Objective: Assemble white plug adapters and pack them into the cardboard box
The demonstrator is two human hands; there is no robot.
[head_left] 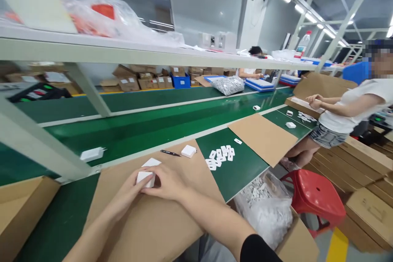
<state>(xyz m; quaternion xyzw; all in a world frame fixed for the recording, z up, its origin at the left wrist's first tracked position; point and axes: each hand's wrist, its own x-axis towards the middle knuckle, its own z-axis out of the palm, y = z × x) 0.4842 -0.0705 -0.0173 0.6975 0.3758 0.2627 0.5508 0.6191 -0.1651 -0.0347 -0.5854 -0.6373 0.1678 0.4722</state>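
Observation:
Between my two hands is a small white box-shaped casing [145, 179], held just above a brown cardboard sheet [147, 225]. My left hand [130, 190] grips its left side, thumb along the front. My right hand [167, 182] curls round its right side, fingers bent. Just behind them lies another white piece [152, 162], partly hidden by my fingers. A black pen [170, 153] and a white charger-like block [188, 151] with small prongs rest at the sheet's back edge. Several flat white plates [219, 156] with openings are heaped on the green table to the right.
Another white block [92, 154] sits on the green conveyor [138, 123]. An open carton [27, 200] stands at left. A second cardboard sheet [262, 137], a bag of white parts [267, 208] and a red stool [317, 192] are at right, where a co-worker [353, 106] stands. A shelf [147, 55] crosses above.

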